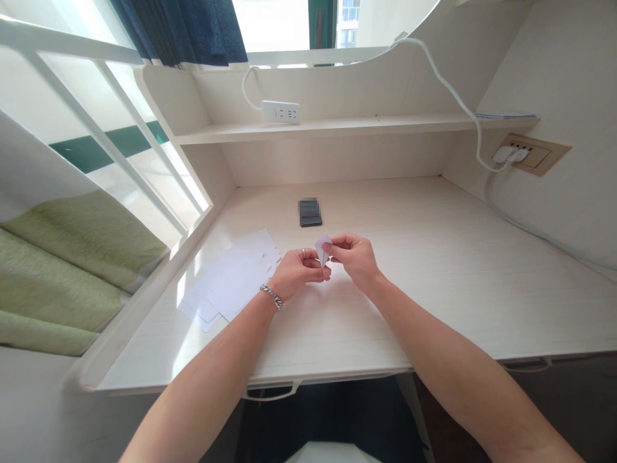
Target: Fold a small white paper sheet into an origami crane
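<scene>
Above the middle of the pale desk [434, 270], both hands pinch a small folded piece of white paper [322, 247]. My left hand [299, 267], with a ring on a finger and a chain bracelet at the wrist, grips the paper's lower end. My right hand [354, 257] has thumb and fingers closed on its upper right edge. The paper narrows towards the bottom; its finer folds are too small to make out. Several loose white sheets [236, 273] lie overlapping to the left of my left hand. Just beyond the hands rests a dark, phone-like object [310, 212], partly blurred.
A white power strip [280, 112] stands on the shelf [347, 126] at the back. White plugs sit in the wall socket [540, 154] at right, with a cable [453, 90] running up. White railing [106, 145] and a green cushion [72, 270] border the left side.
</scene>
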`<state>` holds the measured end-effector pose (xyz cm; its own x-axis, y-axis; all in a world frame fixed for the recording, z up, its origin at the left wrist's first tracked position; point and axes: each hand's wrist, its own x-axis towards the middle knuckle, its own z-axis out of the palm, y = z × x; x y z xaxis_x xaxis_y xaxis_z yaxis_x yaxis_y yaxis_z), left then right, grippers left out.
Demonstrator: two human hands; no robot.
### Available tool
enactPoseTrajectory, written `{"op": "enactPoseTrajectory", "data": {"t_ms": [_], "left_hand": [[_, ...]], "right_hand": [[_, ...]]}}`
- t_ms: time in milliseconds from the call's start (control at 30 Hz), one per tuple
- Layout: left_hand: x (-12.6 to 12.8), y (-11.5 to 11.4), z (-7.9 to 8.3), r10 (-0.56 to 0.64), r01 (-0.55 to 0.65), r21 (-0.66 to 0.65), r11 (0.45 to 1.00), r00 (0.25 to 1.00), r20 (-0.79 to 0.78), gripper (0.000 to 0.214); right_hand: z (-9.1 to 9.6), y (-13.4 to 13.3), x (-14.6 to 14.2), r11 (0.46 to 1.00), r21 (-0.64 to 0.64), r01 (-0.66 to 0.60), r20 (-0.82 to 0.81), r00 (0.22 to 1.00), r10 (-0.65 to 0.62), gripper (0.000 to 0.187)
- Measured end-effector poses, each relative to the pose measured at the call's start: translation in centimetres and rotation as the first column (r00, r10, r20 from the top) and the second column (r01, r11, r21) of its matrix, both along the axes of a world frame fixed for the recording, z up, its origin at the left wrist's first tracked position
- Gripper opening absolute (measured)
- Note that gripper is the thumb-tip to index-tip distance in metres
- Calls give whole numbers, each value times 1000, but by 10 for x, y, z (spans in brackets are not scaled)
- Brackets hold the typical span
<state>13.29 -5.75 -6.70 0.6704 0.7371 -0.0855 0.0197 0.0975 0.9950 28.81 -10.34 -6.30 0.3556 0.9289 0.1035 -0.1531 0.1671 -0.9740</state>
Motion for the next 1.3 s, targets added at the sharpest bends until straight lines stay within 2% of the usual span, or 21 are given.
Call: {"op": "enactPoseTrajectory", "data": {"t_ms": [67,167,267,467,600,733,867,933,1067,1200,1300], "left_hand": [[0,0,0,34,-34,17,999,999,11,41],[2,1,2,149,-152,21,988,983,105,44],[4,1,2,229,-240,29,970,952,201,46],[5,3,3,272,-273,-31,962,929,251,21],[5,2,4,281,-276,-58,960,928,244,14],[6,1,5,267,-255,-81,964,932,243,15],[6,1,4,281,-271,-77,959,936,211,36],[6,1,3,297,-291,-58,955,943,152,39],[7,2,0,310,-312,15,950,948,73,36],[7,3,-1,345,-351,121,928,936,67,32],[7,2,0,284,-286,106,953,958,27,34]], "right_hand": [[1,0,1,1000,-9,7,-17,1000,-7,33],[1,-1,1,1000,-12,0,-29,1000,0,32],[-1,-1,2,997,4,-73,-43,996,74,30],[-1,-1,7,968,-10,-252,-119,961,249,26],[4,-4,10,947,13,-322,-158,934,320,20],[4,-3,8,968,-44,-246,-106,965,240,21],[3,-2,4,988,-59,-144,-85,987,138,24],[3,-2,4,993,-43,-113,-87,990,109,28],[4,-3,4,994,-45,-103,-76,992,99,34],[4,-3,3,983,-96,-158,7,987,160,31],[3,-2,2,989,-81,-128,58,989,133,26]]}}
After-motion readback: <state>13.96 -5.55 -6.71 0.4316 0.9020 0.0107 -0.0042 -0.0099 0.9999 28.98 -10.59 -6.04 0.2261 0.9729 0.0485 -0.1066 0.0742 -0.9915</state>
